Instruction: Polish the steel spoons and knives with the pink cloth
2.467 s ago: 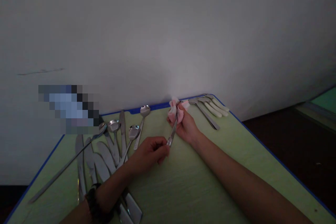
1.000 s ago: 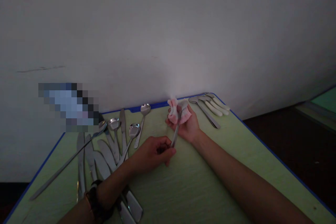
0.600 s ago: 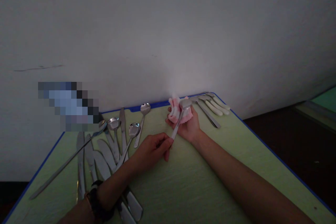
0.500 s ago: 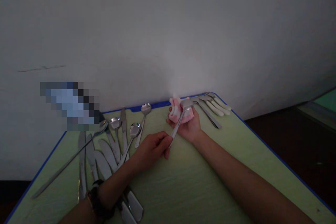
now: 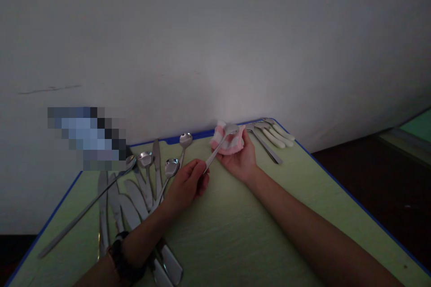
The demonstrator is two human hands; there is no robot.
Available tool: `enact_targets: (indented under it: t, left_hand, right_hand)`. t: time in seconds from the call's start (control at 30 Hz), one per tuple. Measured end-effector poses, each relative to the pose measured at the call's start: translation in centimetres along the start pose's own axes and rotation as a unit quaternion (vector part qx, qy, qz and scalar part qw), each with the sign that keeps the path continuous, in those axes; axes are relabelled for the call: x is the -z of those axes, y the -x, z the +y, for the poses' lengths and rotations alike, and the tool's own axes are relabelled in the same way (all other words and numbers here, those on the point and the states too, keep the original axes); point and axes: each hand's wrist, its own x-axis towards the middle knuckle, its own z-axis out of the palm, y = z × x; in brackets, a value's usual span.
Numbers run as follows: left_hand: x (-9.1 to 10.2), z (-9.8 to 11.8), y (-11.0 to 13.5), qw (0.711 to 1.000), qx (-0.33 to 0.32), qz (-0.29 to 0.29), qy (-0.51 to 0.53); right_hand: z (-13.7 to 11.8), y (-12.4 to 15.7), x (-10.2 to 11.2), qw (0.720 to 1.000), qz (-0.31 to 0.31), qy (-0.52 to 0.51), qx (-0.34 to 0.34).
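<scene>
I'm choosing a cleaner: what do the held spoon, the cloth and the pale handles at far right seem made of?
Spoon: metal, probably steel, grey with soft sheen. Cloth: soft matte fabric, judging by its folds. Pale handles: perhaps plastic; opaque, smooth-looking, unclear in dim light.

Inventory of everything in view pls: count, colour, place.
Held spoon: 1, silver, handle in left hand, bowl over cloth
Cloth: 1, pink and white, in right hand
Loose spoons: 4, silver, table's left half, one long-handled
Knives: at least 5, silver, same group
White-handled utensils: 3, white and silver, far right corner
All-metal utensils: count unclear, silver, beside those
Table: 1, green, blue edge, under everything
Pixelated patch: 1, blue-grey and black, far left, unreadable
Wall: 1, grey, behind
Floor: dark, right
Wristband: 1, dark, left wrist
Left hand: 1, bare, centre
Right hand: 1, bare, right of it
</scene>
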Motion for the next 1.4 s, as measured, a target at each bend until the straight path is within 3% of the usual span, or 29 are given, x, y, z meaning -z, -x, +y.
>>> enact_targets:
  t: [0.43, 0.6, 0.83, 1.17, 1.4]
  left_hand:
    - [0.2, -0.4, 0.2, 0.990, -0.043, -0.088, -0.105]
    - [-0.1, -0.4, 0.1, 0.992, -0.036, -0.086, -0.088]
    - [-0.5, -0.2, 0.1, 0.995, -0.008, -0.046, -0.092]
    - [-0.2, -0.2, 0.2, 0.997, -0.002, -0.074, 0.004]
    - [0.3, -0.3, 0.1, 0.993, 0.023, -0.082, 0.081]
  right_hand:
    - [0.3, -0.4, -0.3, 0.999, 0.007, 0.032, 0.009]
    - [0.8, -0.7, -0.1, 0.997, 0.012, 0.071, 0.031]
    - [1.1, -0.6, -0.8, 0.992, 0.076, 0.062, 0.077]
    - [0.7, -0.4, -0.6, 0.998, 0.025, 0.025, 0.051]
    - [0.0, -0.2, -0.6, 0.998, 0.027, -0.011, 0.051]
